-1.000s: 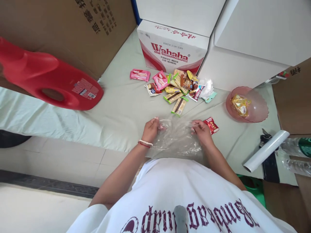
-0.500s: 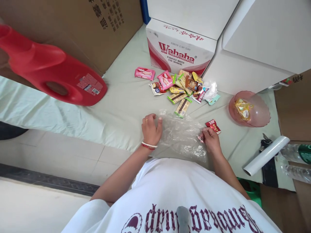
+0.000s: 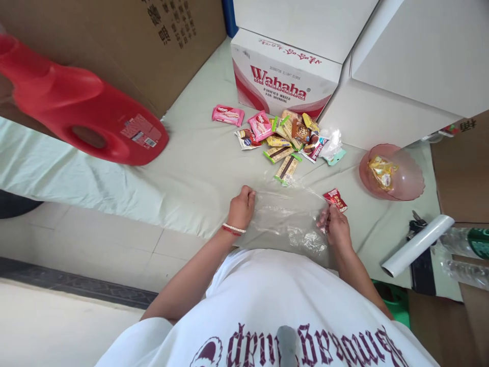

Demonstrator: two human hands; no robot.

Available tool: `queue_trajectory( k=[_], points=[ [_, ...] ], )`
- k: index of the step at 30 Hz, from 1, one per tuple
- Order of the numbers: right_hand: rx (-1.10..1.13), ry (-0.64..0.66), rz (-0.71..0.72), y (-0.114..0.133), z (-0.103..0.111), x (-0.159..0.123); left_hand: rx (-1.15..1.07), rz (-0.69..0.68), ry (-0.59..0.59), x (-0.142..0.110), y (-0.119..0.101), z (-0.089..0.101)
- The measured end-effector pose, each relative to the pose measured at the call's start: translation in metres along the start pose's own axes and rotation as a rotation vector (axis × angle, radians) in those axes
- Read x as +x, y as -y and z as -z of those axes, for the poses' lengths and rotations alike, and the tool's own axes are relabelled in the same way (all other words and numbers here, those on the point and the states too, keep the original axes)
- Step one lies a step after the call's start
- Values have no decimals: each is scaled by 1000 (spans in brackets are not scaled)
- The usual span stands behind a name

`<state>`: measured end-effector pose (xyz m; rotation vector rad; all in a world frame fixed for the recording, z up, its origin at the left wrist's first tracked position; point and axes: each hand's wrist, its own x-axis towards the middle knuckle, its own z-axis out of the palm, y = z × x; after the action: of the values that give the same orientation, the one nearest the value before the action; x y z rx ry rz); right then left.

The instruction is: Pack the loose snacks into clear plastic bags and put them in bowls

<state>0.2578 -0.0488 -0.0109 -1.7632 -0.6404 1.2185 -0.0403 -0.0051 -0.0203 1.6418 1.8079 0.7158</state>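
Observation:
A clear plastic bag [image 3: 284, 216] is stretched flat between my two hands over the cloth, close to my shirt. My left hand [image 3: 242, 208], with white and red bracelets at the wrist, is closed on the bag's left edge. On the opposite side my right hand [image 3: 336, 225] pinches the bag's right edge. Just beyond my right fingers lies a small red packet [image 3: 336, 199]. Farther back, a pile of wrapped snacks [image 3: 288, 137] rests on the cloth, with a chocolate-striped bar [image 3: 287, 168] nearest the bag.
A pink bowl [image 3: 414, 176] holding yellow packets stands to the right, near a white roll [image 3: 418, 245] and plastic bottles [image 3: 464, 242]. A large red jug [image 3: 130, 135] is at left. Behind the snacks stands a Wahaha box [image 3: 282, 76]. The table's left edge drops to the floor.
My left hand has closed on the bag's edge, where its fingers were looser before. My right hand has shifted slightly right, and the crumpled bag is now pulled smoother.

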Motion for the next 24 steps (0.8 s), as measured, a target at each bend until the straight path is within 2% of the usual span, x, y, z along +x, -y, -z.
queue_trajectory(
  k=[2,4,6,8,9,11,12,13,15,17,19,20,22,24],
  points=[
    [-37,33,-48,2,4,-1,75,18,12,-4,8,10],
    [-151,75,-48,5,12,-2,159,-5,-88,-8,12,20],
    [-403,115,55,14,23,-2,231,-98,-270,-12,10,29],
    [-717,33,275,30,36,1,273,-228,-374,-15,3,35],
    [-842,-55,410,42,41,5,283,-297,-350,-16,-2,35],
    [-971,-205,668,67,42,19,287,-430,-183,-17,-11,30],
    [-994,-197,773,79,37,29,291,-483,-74,-17,-15,24],
    [-1010,-120,865,90,27,40,304,-515,25,-17,-17,17],
    [-1059,196,1002,106,-3,64,356,-525,159,-18,-17,0],
    [-1128,503,1103,114,-41,85,419,-525,217,-23,-13,-13],
    [-1214,702,1143,116,-77,100,461,-540,231,-28,-7,-18],
    [-1267,760,1148,115,-91,105,474,-545,232,-30,-5,-18],
    [-1383,791,1130,114,-108,110,492,-531,226,-34,-1,-14],
    [-1507,743,1070,116,-110,111,505,-497,217,-36,2,-11]
  ],
)
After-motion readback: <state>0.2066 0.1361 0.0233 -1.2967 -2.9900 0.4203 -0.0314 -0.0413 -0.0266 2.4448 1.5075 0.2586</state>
